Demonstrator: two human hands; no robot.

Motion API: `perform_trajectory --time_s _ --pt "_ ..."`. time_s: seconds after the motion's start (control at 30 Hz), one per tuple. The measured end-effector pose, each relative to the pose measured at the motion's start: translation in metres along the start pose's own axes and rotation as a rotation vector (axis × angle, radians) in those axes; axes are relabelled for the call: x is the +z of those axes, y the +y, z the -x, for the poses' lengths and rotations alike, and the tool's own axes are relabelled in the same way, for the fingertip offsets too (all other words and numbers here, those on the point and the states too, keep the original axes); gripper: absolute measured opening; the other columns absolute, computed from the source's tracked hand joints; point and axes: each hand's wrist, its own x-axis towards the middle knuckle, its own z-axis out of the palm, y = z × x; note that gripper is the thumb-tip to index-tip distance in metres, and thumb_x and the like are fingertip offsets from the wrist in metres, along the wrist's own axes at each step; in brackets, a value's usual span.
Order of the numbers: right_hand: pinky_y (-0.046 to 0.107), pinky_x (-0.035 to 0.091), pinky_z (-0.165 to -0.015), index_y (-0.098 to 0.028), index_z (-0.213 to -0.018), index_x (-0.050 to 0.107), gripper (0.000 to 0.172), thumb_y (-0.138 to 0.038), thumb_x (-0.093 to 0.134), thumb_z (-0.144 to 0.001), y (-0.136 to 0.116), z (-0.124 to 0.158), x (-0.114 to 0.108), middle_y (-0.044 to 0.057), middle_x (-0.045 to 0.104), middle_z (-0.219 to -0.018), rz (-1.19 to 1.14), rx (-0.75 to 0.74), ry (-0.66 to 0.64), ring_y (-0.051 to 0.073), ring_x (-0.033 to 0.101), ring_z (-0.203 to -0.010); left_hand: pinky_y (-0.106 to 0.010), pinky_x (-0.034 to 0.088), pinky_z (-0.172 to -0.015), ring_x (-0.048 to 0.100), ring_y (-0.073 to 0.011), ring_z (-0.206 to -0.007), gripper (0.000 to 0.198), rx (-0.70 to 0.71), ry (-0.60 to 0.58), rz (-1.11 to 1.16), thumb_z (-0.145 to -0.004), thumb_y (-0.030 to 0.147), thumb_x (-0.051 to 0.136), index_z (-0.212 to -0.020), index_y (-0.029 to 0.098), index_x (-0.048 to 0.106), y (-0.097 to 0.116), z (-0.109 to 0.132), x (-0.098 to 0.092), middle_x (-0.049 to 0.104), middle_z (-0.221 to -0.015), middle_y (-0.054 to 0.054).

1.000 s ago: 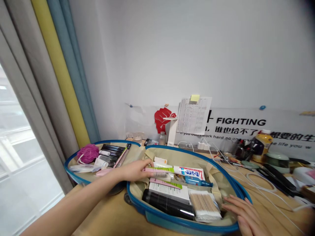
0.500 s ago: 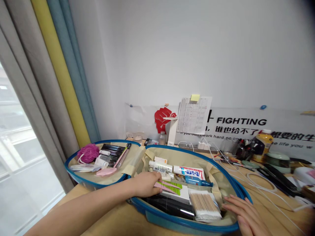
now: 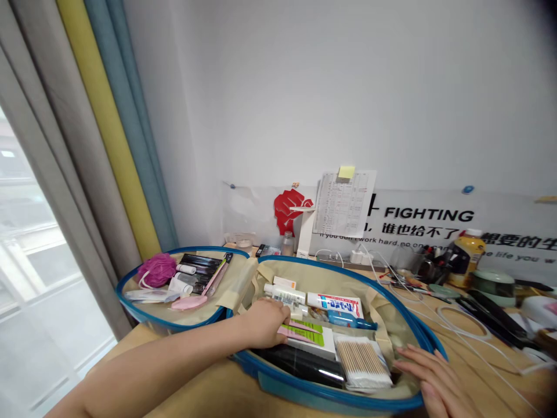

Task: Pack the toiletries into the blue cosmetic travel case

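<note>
Case [image 3: 415, 331]: open on surface [image 3: 209, 383].
Left hand [image 3: 266, 322]: inside case, at pink-green items [image 3: 311, 335]; whether fingers clamp them, I cannot tell.
Pink-green items: on white box [image 3: 328, 343]; print unreadable.
Banner [image 3: 429, 215]: says "FIGHTING", below "work hard".
Right hand [image 3: 435, 374]: fingers slightly apart, at case rim.

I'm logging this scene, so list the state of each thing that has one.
Blue-rimmed case: open
Left hand: fingers bent by pink-and-green items; grip unclear
Right hand: fingers extended at the case's edge
Cotton swabs: lying, wrapped
Blue bottle: lying sideways
Yellow bottle: upright, capped
Curtain: drawn aside
</note>
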Motion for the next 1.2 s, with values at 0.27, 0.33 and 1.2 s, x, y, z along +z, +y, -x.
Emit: perform_trajectory --time_s 0.27,0.33,1.2 --pt "0.034 0.049 -0.090 -0.025 -0.093 0.070 0.028 -0.027 0.043 -0.088 -0.004 -0.006 -0.003 0.003 0.069 -0.104 0.011 -0.055 0.045 0.019 0.065 -0.098 -0.040 0.047 -0.091 0.061 -0.0281 -0.105 0.033 -0.024 -0.012 0.020 -0.073 0.041 0.068 -0.100 0.024 0.059 0.000 0.000 0.000 0.065 -0.109 -0.008" --pt "0.033 0.049 -0.088 -0.024 -0.093 0.070 0.028 -0.026 0.043 -0.088 -0.006 -0.008 -0.004 0.003 0.070 -0.103 0.006 -0.059 0.051 0.018 0.065 -0.097 -0.041 0.047 -0.092 0.061 -0.0286 -0.106 0.032 -0.031 -0.019 0.026 -0.074 0.040 0.067 -0.100 0.024 0.059 0.000 0.000 0.000 0.065 -0.109 -0.009" --pt "0.031 0.044 -0.087 -0.024 -0.093 0.065 0.024 -0.023 0.041 -0.088 -0.020 -0.025 -0.009 0.002 0.069 -0.097 0.005 -0.119 0.132 0.016 0.065 -0.092 -0.034 0.050 -0.079 0.065 -0.0285 -0.095 0.030 -0.129 -0.004 0.157 -0.074 0.043 0.064 -0.095 0.021 0.060 0.009 0.001 -0.003 0.068 -0.103 -0.008"
